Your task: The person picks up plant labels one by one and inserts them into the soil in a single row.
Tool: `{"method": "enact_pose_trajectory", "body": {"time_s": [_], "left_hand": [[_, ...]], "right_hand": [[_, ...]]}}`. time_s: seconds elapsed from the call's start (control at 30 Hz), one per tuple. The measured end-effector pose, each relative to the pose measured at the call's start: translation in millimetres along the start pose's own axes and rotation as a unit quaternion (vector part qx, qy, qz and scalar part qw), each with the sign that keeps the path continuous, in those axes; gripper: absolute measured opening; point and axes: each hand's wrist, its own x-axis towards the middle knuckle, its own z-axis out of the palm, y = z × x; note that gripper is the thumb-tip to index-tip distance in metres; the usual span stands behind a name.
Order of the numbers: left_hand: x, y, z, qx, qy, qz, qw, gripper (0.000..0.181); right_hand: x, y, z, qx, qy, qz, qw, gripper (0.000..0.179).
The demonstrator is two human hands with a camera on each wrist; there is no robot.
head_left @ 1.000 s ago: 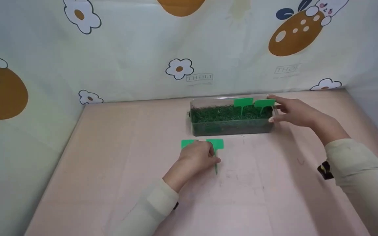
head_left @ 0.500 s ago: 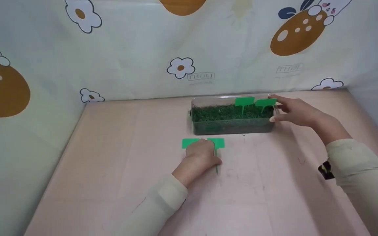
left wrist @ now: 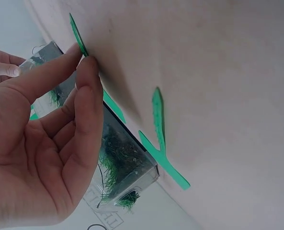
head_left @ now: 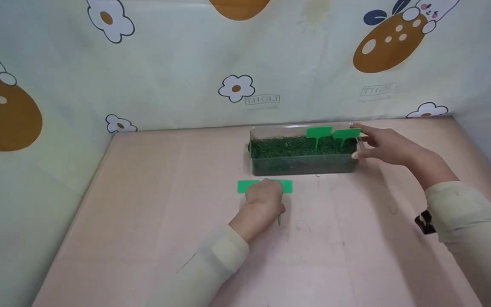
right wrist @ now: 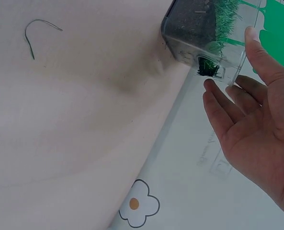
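Observation:
My left hand (head_left: 262, 198) is low over the table in front of the planter, pinching the stem of a green T-shaped plant label (head_left: 288, 186) between thumb and finger. In the left wrist view the stem tip (left wrist: 76, 31) sticks out beyond the fingertips. A second plant label (left wrist: 159, 143) lies flat on the table beside that hand. At the back stands a clear plastic planter box (head_left: 305, 166) with dark soil and green grass. Two more labels, one left (head_left: 319, 132) and one right (head_left: 347, 134), stand upright in its right half. My right hand (head_left: 386, 145) grips the box's right end, thumb at the rim.
Behind the pink table (head_left: 164, 213) hangs a pale patterned cloth (head_left: 177, 76), close to the planter's back. A loose thin dark strand (right wrist: 29, 36) lies on the table, in the right wrist view. A dark device (head_left: 425, 221) shows under the right sleeve.
My left hand has shifted slightly right and away from me, covering more of the pinched label, whose stem tip has swung a little left. The right hand keeps its place on the planter.

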Motion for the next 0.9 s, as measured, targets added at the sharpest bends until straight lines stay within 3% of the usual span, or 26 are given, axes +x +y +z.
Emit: {"method": "enact_pose_trajectory", "body": {"time_s": [0.4, 0.7, 0.9], "left_hand": [[0.0, 0.2, -1.0, -0.02, -0.01, 0.003, 0.9998, 0.007], [1.7, -0.2, 2.1, -0.019, -0.019, 0.011, 0.9996, 0.028], [0.8, 0.2, 3.4, -0.02, -0.015, 0.011, 0.9996, 0.027]], "right_hand": [[-0.1, 0.1, 0.6, 0.0, 0.003, 0.0, 1.0, 0.091], [0.3, -0.1, 0.8, -0.018, 0.012, -0.009, 0.9997, 0.089], [0.6, -0.6, 1.0, -0.012, 0.011, -0.01, 0.9998, 0.089]]}}
